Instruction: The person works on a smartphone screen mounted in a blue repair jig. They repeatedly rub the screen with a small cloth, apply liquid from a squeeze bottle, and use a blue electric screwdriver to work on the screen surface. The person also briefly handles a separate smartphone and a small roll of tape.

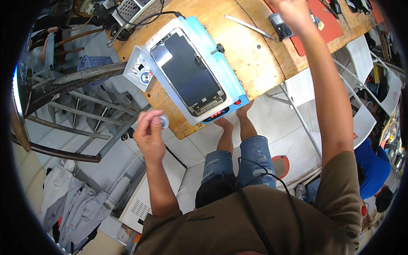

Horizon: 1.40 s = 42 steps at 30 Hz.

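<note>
My left hand (149, 135) is closed around a small round clear spool (164, 122), held off the table's near left corner. Nearby, a blue and white heating plate machine (227, 72) bears a phone screen panel (191, 74), dark and lying flat. A black knob (218, 49) juts from the machine's right side, and a red digital display glows at its near end. My right hand (293, 18) reaches over the far right of the table, beside a dark phone (280, 26) with camera lenses. Its fingers run out of the picture at the top, so their grip is hidden.
A white open box (140, 70) with spools inside hangs at the machine's left. A thin white stick (250, 26) lies on the wooden table (263, 55). Tools lie around the red mat (329, 36). White chairs (360, 57) stand right; a metal stair frame (80, 110) rises left.
</note>
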Each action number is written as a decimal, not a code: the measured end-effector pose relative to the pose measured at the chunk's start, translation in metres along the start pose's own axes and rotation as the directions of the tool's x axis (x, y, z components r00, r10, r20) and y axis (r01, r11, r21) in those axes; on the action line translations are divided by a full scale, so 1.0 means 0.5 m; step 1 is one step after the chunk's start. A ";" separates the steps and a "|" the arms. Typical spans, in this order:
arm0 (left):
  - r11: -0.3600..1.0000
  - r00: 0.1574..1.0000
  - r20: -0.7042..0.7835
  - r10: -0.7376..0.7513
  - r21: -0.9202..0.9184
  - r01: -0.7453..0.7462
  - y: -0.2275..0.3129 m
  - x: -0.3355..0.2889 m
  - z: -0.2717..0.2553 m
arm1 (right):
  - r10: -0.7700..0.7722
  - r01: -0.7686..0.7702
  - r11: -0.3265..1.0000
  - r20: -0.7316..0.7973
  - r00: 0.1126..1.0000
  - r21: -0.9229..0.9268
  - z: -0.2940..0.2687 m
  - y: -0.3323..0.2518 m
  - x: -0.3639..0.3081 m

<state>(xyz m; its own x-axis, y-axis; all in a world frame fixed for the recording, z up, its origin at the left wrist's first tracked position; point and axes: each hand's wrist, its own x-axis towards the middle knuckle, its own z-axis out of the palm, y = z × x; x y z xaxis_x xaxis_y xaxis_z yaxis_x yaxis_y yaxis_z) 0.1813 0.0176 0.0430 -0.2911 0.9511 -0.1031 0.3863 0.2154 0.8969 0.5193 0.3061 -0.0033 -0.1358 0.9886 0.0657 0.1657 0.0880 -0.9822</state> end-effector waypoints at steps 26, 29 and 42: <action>0.980 0.964 -0.187 -0.189 0.029 0.197 -0.072 -0.051 -0.055 | -0.102 0.170 0.895 0.183 0.978 -0.413 0.054 -0.023 -0.198; 0.979 0.958 -0.224 -0.180 0.052 0.196 -0.058 -0.055 -0.038 | -0.191 0.323 0.667 0.265 0.945 -0.672 -0.093 -0.033 -0.131; 0.971 0.953 -0.212 -0.215 0.057 0.232 -0.030 -0.039 0.009 | 0.133 0.519 0.377 0.599 0.789 -0.767 -0.274 0.022 -0.056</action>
<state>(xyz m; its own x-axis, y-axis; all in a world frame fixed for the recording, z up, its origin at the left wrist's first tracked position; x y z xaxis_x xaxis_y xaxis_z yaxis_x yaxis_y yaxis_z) 0.1852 -0.0029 0.0297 -0.5461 0.8134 -0.2004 0.3571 0.4424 0.8227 0.6586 0.2960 0.0082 -0.6705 0.7187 -0.1843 0.7415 0.6402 -0.2011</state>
